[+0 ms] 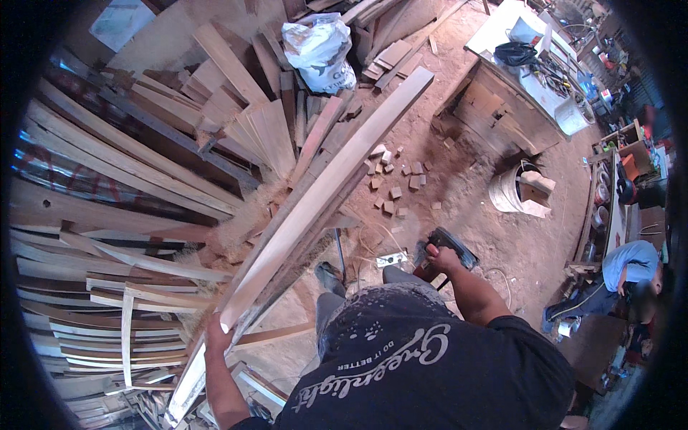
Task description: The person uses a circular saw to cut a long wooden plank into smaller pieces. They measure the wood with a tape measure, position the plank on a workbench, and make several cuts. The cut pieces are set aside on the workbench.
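Observation:
My left hand grips a long pale wooden plank near its lower end; the plank runs diagonally up toward the top centre, over darker boards on some support. My right hand is wrapped round the handle of a dark hand-held power tool, held right of the plank and apart from it. A power strip with cords lies on the floor just left of the tool. A metal leg stands under the boards.
Stacked boards fill the left. A white sack, small wood blocks and a bucket of offcuts are on the dusty floor. A cluttered workbench stands upper right. Another person bends down at the far right.

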Action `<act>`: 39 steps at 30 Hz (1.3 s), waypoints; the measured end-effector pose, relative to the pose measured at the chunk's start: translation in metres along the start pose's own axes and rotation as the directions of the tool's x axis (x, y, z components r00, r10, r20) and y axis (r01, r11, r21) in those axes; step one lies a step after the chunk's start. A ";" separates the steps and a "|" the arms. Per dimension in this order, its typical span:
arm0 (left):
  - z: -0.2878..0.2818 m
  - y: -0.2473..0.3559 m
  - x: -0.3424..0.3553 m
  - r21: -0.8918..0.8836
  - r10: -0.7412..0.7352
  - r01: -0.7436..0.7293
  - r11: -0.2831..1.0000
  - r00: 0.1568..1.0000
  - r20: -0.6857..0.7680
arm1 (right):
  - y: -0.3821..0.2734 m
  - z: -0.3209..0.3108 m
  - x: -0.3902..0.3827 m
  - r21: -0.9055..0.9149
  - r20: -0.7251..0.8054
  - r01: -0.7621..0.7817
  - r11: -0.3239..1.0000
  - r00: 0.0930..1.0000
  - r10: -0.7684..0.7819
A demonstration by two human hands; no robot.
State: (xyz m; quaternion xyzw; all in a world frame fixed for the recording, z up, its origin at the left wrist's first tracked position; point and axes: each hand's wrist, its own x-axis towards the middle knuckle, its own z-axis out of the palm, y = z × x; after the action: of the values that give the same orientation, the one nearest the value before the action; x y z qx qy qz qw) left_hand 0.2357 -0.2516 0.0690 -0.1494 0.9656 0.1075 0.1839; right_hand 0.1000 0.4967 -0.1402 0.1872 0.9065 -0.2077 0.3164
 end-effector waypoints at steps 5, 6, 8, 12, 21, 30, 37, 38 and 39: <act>0.011 -0.050 -0.016 -0.008 -0.248 0.249 0.968 0.966 0.076 | -0.003 -0.006 -0.003 -0.054 0.081 -0.024 0.998 0.996 0.028; 0.017 -0.058 -0.025 0.170 -0.167 0.169 0.971 0.986 -0.027 | -0.004 -0.010 -0.004 -0.067 0.088 -0.020 0.998 0.996 0.026; 0.019 -0.066 -0.026 0.347 -0.238 0.240 0.907 0.970 -0.050 | 0.000 -0.014 -0.007 -0.082 0.072 -0.012 0.997 0.997 0.018; 0.006 -0.066 -0.015 0.432 -0.609 0.500 0.750 0.778 0.157 | 0.011 -0.017 -0.009 -0.083 0.039 0.061 0.995 0.998 -0.058; -0.022 -0.169 0.164 0.316 -0.397 0.336 0.887 0.906 0.150 | 0.012 0.000 -0.047 -0.057 0.051 -0.015 0.998 0.999 0.018; 0.232 -0.014 0.412 -0.256 0.158 0.046 0.966 0.678 0.718 | -0.071 0.024 -0.076 -0.032 -0.057 -0.351 0.936 0.935 0.349; 0.405 -0.020 0.438 -0.097 0.004 0.088 0.991 0.719 0.695 | -0.047 0.075 -0.117 -0.112 -0.194 -0.446 0.888 0.886 0.420; 0.431 -0.026 0.434 -0.094 -0.030 0.124 0.988 0.744 0.668 | -0.039 0.077 -0.122 -0.112 -0.191 -0.468 0.877 0.876 0.443; 0.445 -0.035 0.429 -0.081 -0.068 0.153 0.985 0.773 0.631 | -0.031 0.080 -0.120 -0.104 -0.177 -0.478 0.872 0.872 0.456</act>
State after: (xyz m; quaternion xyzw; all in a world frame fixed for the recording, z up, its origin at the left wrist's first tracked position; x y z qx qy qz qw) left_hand 0.0100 -0.2742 -0.5076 -0.1733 0.8301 0.2017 0.4901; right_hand 0.2122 0.4062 -0.1113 0.3923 0.8675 -0.0443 0.3026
